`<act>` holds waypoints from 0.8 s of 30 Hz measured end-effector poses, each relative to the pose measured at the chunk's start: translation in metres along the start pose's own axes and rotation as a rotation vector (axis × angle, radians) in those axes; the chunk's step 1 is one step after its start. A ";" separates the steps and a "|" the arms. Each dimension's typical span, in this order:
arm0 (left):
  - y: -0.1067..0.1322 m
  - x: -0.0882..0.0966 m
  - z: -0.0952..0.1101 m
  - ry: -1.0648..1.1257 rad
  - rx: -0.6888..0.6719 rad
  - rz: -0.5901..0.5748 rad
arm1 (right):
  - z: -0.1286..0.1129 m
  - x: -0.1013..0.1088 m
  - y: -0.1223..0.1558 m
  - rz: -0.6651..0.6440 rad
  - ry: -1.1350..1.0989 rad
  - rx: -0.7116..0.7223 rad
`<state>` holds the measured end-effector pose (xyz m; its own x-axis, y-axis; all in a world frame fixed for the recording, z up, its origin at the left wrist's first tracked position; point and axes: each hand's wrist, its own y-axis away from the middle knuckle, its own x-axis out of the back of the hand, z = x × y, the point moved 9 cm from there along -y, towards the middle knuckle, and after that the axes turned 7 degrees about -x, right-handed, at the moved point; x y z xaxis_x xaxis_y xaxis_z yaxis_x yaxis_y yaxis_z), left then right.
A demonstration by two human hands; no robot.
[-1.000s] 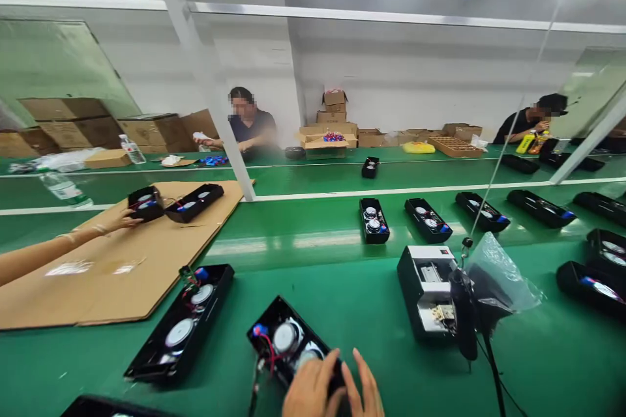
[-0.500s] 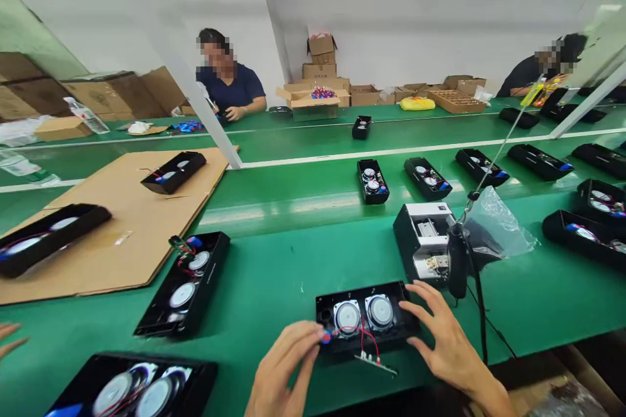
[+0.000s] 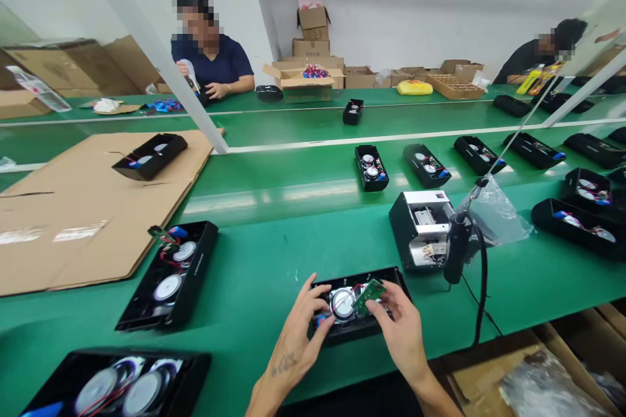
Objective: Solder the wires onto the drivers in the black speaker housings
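Note:
A black speaker housing [image 3: 352, 335] lies on the green bench in front of me, open side up, with round speakers [image 3: 343, 303] inside. My left hand [image 3: 299, 333] is at its left end, thumb and fingers around a blue cylindrical battery [image 3: 321, 320] low in the housing. Between the thumb and fingers of my right hand [image 3: 403, 329] is a green circuit board [image 3: 369, 296], tilted above the right-hand speaker and partly covering it. Thin red wires run across the housing near the board.
Other open speaker housings [image 3: 169, 277] lie to the left and along the green line behind. A black-and-silver machine [image 3: 423, 231] and a hanging black tool [image 3: 457, 247] stand right of my hands. Cardboard [image 3: 73, 208] covers the left. Two people sit across the bench.
My right hand has left the housing's right end and lifted the circuit board from the front edge over the speakers. My left hand has brought the blue battery down into the housing's left end.

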<state>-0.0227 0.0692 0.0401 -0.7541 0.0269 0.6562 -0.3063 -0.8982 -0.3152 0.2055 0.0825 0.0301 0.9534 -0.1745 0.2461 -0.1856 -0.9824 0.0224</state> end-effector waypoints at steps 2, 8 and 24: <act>0.000 0.000 0.007 -0.028 -0.041 -0.001 | -0.033 -0.005 -0.011 -0.143 0.088 0.218; 0.005 -0.002 0.033 -0.182 -0.140 -0.048 | -0.067 -0.033 0.015 -0.616 0.701 0.726; -0.007 -0.039 0.027 -0.321 -0.223 -0.239 | -0.035 -0.059 0.016 -0.873 0.915 0.564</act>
<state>0.0244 0.0624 0.0346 -0.4394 0.0528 0.8967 -0.5936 -0.7663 -0.2458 0.1379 0.0798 0.0502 0.1753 0.3947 0.9019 0.7137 -0.6820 0.1598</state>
